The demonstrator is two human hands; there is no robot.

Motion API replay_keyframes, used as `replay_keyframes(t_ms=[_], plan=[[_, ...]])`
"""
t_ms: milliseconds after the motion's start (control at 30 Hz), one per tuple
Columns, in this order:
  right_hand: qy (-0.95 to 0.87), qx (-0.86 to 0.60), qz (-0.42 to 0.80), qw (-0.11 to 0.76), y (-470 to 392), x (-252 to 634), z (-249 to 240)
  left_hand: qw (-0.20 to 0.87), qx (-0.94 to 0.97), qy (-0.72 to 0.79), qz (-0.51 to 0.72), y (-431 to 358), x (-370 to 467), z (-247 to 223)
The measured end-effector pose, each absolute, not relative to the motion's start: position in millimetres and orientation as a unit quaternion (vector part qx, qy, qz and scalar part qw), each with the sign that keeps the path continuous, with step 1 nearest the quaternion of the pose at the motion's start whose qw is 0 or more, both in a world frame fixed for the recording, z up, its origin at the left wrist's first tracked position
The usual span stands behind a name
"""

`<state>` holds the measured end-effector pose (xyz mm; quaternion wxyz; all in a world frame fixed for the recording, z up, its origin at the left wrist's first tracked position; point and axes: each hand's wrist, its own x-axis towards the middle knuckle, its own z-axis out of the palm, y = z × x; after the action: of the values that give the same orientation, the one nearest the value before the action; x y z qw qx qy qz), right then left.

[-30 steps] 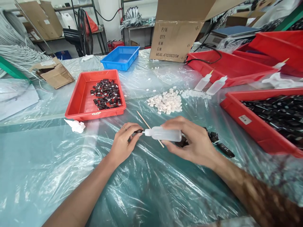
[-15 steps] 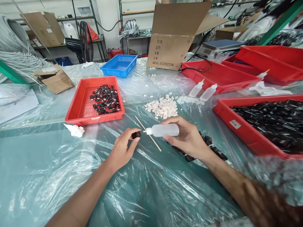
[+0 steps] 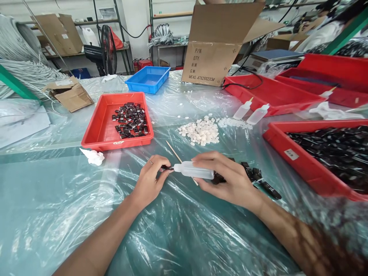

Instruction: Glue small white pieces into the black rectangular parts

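Between thumb and fingertips, my left hand (image 3: 151,180) pinches a small black plastic part (image 3: 166,167), mostly covered by the fingers. My right hand (image 3: 227,174) is closed around a translucent squeeze bottle (image 3: 188,169), held nearly level with its nozzle pointing left. The nozzle tip meets the black part, though whether it goes inside I cannot tell. Under the bottle a thin wooden stick (image 3: 173,150) lies on the plastic-covered table. Several black parts (image 3: 253,172) lie beside and behind my right hand. Just beyond the stick is a pile of small white pieces (image 3: 201,131).
A red tray (image 3: 96,128) at left holds many small black parts; another red tray (image 3: 276,143) at right is full of black pieces. Two more squeeze bottles (image 3: 243,110) lie beyond the white pile. Farther back are a blue tray (image 3: 138,86) and a cardboard box (image 3: 207,63).
My right hand has brought the bottle's nozzle onto the black part, and its fingers now lie further over the bottle. The left hand has barely moved. The whole view has shifted slightly.
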<state>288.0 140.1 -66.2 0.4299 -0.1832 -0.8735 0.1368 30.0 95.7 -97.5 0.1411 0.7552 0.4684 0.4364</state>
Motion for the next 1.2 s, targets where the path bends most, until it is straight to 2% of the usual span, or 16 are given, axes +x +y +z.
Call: replay_keyframes(t_ms=[200, 800, 900, 1033, 1200], plan=[[-0.888, -0.169, 0.083, 0.419, 139, 291, -66, 0.138, 0.755, 0.461, 0.445, 97, 31, -99], [-0.871, -0.219, 0.170, 0.405, 139, 296, -60, 0.144, 0.762, 0.457, 0.435, 95, 33, -97], [-0.839, -0.278, 0.238, 0.402, 156, 307, -65, 0.163, 0.752, 0.463, 0.440, 96, 33, -100], [-0.750, -0.320, 0.350, 0.461, 193, 321, -79, 0.201, 0.728, 0.480, 0.447, 98, 35, -108], [-0.773, -0.336, 0.290, 0.453, 209, 310, -88, 0.182, 0.729, 0.475, 0.458, 104, 35, -111]])
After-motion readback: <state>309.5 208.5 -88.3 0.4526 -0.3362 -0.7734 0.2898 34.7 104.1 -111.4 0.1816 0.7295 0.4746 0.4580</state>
